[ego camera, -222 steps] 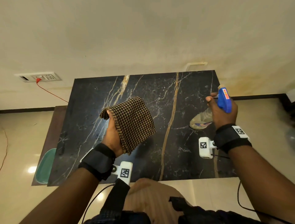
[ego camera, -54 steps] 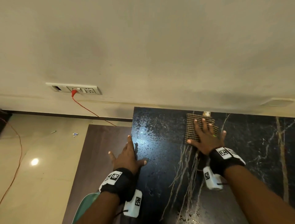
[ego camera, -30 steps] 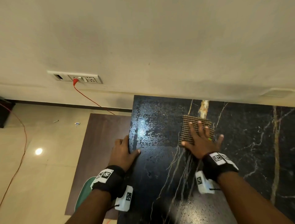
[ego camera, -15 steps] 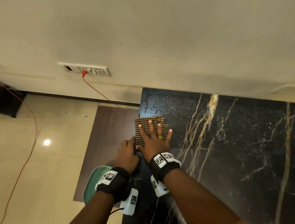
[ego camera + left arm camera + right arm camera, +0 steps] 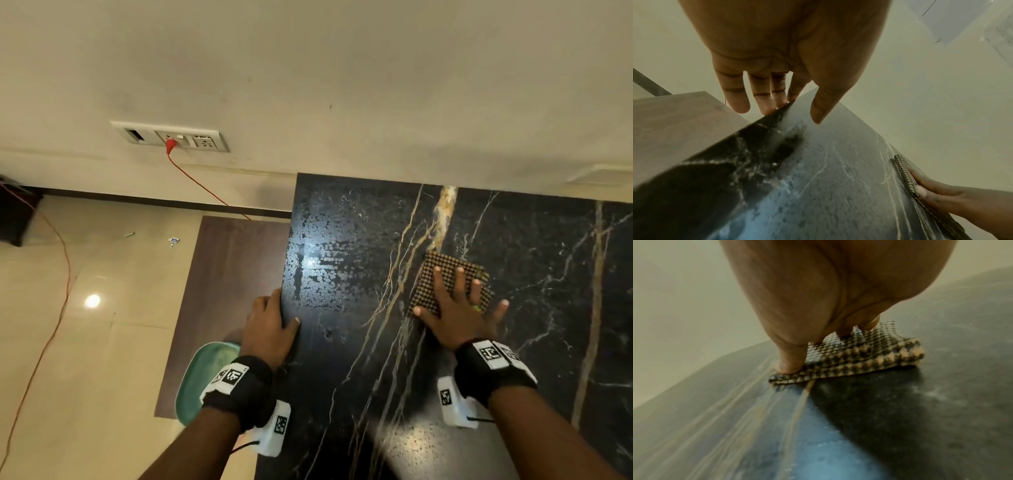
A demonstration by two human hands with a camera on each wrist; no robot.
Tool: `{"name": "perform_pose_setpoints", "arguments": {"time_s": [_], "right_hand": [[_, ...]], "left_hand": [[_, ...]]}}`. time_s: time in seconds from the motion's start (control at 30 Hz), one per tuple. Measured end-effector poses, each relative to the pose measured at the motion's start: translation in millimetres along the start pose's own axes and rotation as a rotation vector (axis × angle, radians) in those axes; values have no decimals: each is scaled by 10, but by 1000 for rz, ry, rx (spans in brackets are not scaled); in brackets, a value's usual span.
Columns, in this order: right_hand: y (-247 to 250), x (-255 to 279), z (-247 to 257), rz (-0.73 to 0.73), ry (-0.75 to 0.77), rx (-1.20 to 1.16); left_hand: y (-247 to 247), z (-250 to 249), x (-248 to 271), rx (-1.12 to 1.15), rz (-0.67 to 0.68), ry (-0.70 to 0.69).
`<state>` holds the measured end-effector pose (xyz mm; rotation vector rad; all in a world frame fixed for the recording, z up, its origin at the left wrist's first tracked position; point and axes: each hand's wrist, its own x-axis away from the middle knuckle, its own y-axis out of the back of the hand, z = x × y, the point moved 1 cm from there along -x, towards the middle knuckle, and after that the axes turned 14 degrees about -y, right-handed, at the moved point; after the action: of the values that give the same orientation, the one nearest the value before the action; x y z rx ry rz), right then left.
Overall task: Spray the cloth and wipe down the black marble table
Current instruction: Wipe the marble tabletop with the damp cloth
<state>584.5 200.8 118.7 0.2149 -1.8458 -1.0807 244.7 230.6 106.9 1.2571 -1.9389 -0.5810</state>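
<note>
Cloth [image 5: 442,279] partly hidden — perhaps folded.

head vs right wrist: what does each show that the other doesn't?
Only the head view: the left hand resting on the table's left edge, thumb on top; the wall socket with its red cable; the green tray lower down on the brown panel.

Only the right wrist view: the cloth's folded layers seen side-on, its right corner lifted off the marble.

Both: the right hand pressing the checked cloth flat on the black marble table.
</note>
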Motion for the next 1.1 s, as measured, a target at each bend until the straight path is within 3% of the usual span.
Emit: {"name": "perform_pose_setpoints", "arguments": {"time_s": [0.13, 0.27, 0.37, 0.5, 0.7, 0.77, 0.9, 1.1], "right_hand": [[-165, 304, 656, -74, 198, -32], [-405, 766, 1560, -119, 405, -11], [-483, 916, 1892, -117, 457, 10], [-460, 846, 1570, -133, 412, 29], [-396, 453, 127, -28, 117, 6], [-373, 364, -118, 7, 61, 9], [-440, 433, 114, -28, 125, -48], [-770, 1111, 1363, -81, 437, -1]], "left_hand": [[-29, 12, 94, 29, -104, -4], [-88, 35, 163, 48, -87, 21], [-92, 13, 184, 76, -100, -1], [-66, -15, 211, 39, -73, 0], [-74, -4, 287, 42, -35, 7], [-99, 11, 310, 47, -35, 2], [-119, 71, 345, 73, -70, -7], [-157, 126, 496, 78, -106, -45]]}}
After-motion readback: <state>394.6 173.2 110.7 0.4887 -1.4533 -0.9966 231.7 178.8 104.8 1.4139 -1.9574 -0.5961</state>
